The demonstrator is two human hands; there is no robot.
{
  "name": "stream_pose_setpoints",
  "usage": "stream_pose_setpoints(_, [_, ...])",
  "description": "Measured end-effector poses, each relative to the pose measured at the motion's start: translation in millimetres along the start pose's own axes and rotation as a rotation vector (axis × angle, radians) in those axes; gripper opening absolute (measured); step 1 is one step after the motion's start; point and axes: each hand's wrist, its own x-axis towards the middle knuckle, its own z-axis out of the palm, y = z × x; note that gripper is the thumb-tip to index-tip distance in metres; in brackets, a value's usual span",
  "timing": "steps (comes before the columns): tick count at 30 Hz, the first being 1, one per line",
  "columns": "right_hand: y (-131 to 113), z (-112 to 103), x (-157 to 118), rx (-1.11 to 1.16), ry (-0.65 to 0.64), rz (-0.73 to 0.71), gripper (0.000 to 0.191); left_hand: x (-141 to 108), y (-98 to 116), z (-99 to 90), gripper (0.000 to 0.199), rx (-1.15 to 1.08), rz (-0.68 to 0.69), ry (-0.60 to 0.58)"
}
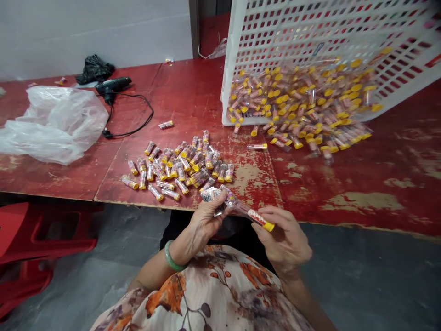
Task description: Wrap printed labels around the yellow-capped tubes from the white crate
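Note:
My left hand, with a green bangle on its wrist, is closed round a small bundle of clear printed wrappers just off the table's front edge. My right hand grips a clear tube with a yellow cap between thumb and fingers. The tube's far end meets the wrappers at my left hand. Beyond my hands, a pile of small wrapped tubes with yellow ends lies on the red table.
A white plastic basket lies tipped at the right, with many yellow-capped tubes spilling out. Further left are a black heat gun with its cord, a clear plastic bag and a black bag. Red stools stand at lower left.

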Motion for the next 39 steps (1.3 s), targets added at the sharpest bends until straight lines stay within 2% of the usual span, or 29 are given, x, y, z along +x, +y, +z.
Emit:
stream_pose_setpoints(5, [2, -2, -7, -0.201, -0.037, -0.190, 0.038, -1, 0, 1.1, 0.022, 0.014, -0.021, 0.004])
stream_pose_setpoints(11, [3, -2, -11, -0.304, -0.041, -0.217, 0.037, -4, 1, -2.2, 0.032, 0.075, -0.029, -0.006])
stream_pose_setpoints(17, [-1, 0, -10, -0.547, -0.129, -0.476, 0.038, 2, 0, -5.4, 0.033, 0.052, -0.013, -0.042])
stream_pose_setpoints(23, [-5, 2, -8, -0.531, -0.090, -0.406, 0.034, 1, 3, 0.6, 0.028, 0.036, -0.018, 0.001])
stream_pose_setpoints(28, [-1, -1, -2, -0.512, -0.147, -0.511, 0.042, -1, 4, 5.1, 0.025, 0.011, -0.003, -0.048])
stream_pose_setpoints(31, [1, -1, -2, -0.546, -0.185, -0.551, 0.042, -2, 3, 6.8, 0.029, 0.027, 0.005, -0.023])
stream_pose_setpoints(35, [-1, 0, -4, -0.588, -0.104, -0.514, 0.044, -1, 1, 7.6, 0.030, 0.048, 0.021, 0.009])
stream_pose_setpoints(39, [0, -1, -1, -0.673, -0.184, -0.685, 0.026, 2, 1, 7.0, 0.029, 0.008, 0.019, 0.000])
